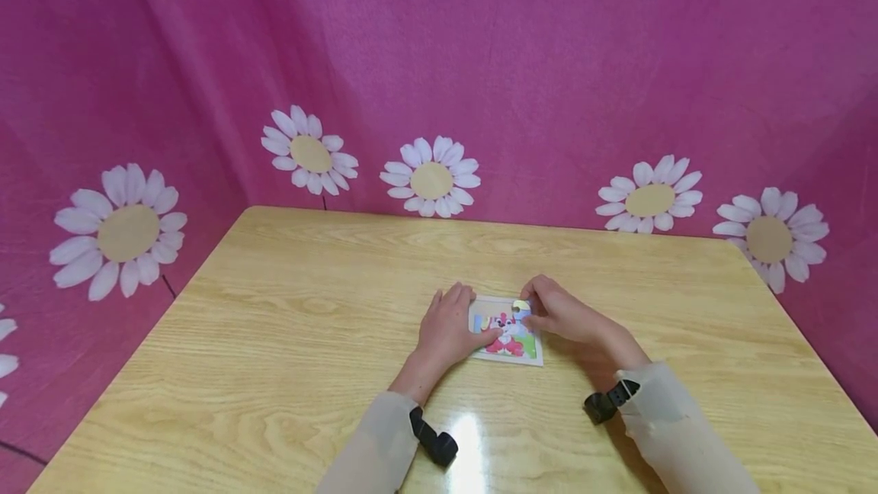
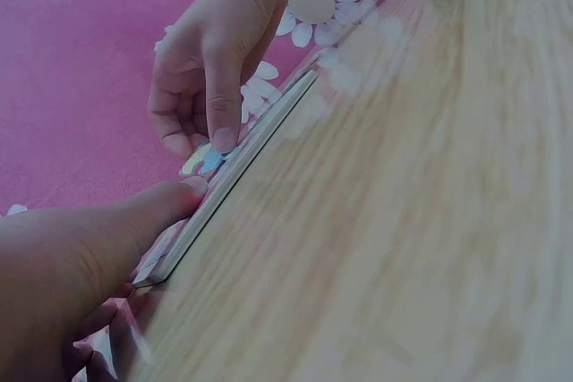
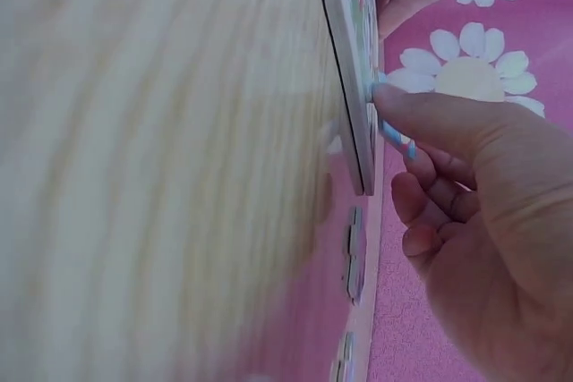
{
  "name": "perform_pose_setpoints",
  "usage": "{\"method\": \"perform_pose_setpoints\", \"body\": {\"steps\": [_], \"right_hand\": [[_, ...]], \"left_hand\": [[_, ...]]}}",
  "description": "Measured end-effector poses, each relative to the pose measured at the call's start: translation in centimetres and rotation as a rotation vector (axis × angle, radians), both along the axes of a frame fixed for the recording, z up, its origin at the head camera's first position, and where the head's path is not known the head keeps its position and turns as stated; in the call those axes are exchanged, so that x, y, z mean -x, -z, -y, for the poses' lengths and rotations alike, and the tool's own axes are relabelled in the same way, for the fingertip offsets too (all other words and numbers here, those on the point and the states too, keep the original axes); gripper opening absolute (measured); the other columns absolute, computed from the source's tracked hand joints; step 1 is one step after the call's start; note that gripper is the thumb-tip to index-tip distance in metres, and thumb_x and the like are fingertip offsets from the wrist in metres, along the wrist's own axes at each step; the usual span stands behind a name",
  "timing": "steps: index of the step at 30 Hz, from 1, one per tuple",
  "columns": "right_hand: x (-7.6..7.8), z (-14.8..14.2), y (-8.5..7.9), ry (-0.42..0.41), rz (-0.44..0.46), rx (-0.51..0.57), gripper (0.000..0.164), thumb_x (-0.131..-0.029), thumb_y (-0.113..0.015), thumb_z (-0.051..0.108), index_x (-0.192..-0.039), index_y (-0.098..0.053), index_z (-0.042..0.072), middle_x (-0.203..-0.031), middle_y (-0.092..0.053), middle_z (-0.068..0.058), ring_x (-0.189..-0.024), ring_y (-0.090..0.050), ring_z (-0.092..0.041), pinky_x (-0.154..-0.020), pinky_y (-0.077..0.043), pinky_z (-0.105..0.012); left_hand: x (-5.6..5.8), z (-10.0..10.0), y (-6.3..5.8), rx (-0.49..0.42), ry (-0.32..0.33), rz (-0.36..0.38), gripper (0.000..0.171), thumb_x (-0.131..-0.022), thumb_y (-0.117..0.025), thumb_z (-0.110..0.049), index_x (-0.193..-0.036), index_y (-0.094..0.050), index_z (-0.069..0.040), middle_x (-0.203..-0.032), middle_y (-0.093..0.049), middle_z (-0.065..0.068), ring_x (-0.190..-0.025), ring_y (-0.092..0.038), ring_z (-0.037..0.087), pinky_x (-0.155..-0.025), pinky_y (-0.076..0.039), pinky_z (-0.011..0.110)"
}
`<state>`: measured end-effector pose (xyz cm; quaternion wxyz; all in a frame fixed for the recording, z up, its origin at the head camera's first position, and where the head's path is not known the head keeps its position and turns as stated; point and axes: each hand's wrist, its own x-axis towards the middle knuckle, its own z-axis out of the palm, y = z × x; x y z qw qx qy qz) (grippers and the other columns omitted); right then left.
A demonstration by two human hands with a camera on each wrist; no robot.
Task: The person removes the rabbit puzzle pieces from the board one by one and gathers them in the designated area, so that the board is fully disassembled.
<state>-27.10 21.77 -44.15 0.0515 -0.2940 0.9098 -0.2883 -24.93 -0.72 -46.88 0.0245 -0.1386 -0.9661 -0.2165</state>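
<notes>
A small jigsaw puzzle (image 1: 506, 362) in a white-edged tray lies flat on the table, showing a pink cartoon animal with blue and green parts; bare tray shows at its upper left. My left hand (image 1: 447, 328) holds the tray by its left side, thumb over the picture and fingers along the edge. Between thumb and fingertips, my right hand (image 1: 565, 312) pinches a yellow-and-blue puzzle piece (image 1: 521, 306) at the upper right corner. In the right wrist view this piece (image 3: 394, 135) stands tilted against the tray's edge, partly covered by the thumb.
Several loose puzzle pieces (image 3: 355, 255) lie on the wooden table (image 1: 274, 341) beyond the tray in the right wrist view. A pink cloth with daisies (image 1: 439, 59) hangs behind the table and at its sides. Each wrist wears a black strapped camera (image 1: 439, 444).
</notes>
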Motion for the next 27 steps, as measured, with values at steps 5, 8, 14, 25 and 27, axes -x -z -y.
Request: {"method": "perform_pose_setpoints", "body": {"steps": [5, 8, 14, 25, 27], "right_hand": [[-0.3, 0.1, 0.1, 0.015, -0.056, 0.035, 0.021, -0.089, -0.066, -0.002, -0.104, -0.052, -0.001, -0.093, -0.051, -0.009, -0.083, -0.046, -0.012, -0.068, -0.043, -0.019], [-0.5, 0.2, 0.2, 0.027, -0.089, 0.070, 0.019, -0.088, -0.065, -0.005, -0.102, -0.053, -0.001, -0.095, -0.054, -0.010, -0.084, -0.051, -0.011, -0.070, -0.048, -0.019], [-0.6, 0.2, 0.4, 0.059, -0.107, 0.145, 0.016, -0.087, -0.065, -0.008, -0.098, -0.056, -0.001, -0.093, -0.056, -0.011, -0.083, -0.055, -0.011, -0.070, -0.051, -0.018], [-1.0, -1.2, 0.4, 0.168, -0.013, 0.219, 0.012, -0.091, -0.062, -0.004, -0.102, -0.058, 0.001, -0.099, -0.059, -0.012, -0.085, -0.056, -0.013, -0.068, -0.052, -0.018], [-1.0, -1.7, 0.3, 0.185, -0.006, 0.212, 0.012, -0.092, -0.062, -0.002, -0.103, -0.058, 0.002, -0.099, -0.060, -0.011, -0.085, -0.056, -0.012, -0.068, -0.052, -0.018]], "left_hand": [[0.1, 0.0, 0.0, -0.008, 0.000, 0.008, 0.074, -0.080, -0.069, -0.063, -0.130, -0.052, -0.011, -0.134, -0.054, 0.003, -0.127, -0.051, 0.019, -0.124, -0.026, 0.043], [0.1, 0.0, 0.0, -0.008, 0.001, 0.011, 0.074, -0.080, -0.069, -0.063, -0.130, -0.052, -0.011, -0.134, -0.054, 0.003, -0.128, -0.051, 0.018, -0.125, -0.025, 0.043], [0.1, -0.1, 0.0, -0.017, 0.003, 0.014, 0.072, -0.080, -0.070, -0.062, -0.128, -0.052, -0.012, -0.132, -0.054, 0.002, -0.125, -0.052, 0.018, -0.125, -0.024, 0.043], [0.0, -0.1, 0.0, -0.032, 0.007, 0.029, 0.072, -0.081, -0.070, -0.061, -0.129, -0.052, -0.011, -0.126, -0.055, 0.002, -0.120, -0.053, 0.018, -0.125, -0.024, 0.043], [-0.1, -0.1, -0.1, -0.032, 0.005, 0.027, 0.072, -0.081, -0.069, -0.061, -0.129, -0.051, -0.011, -0.127, -0.054, 0.002, -0.121, -0.052, 0.018, -0.125, -0.024, 0.043]]}}
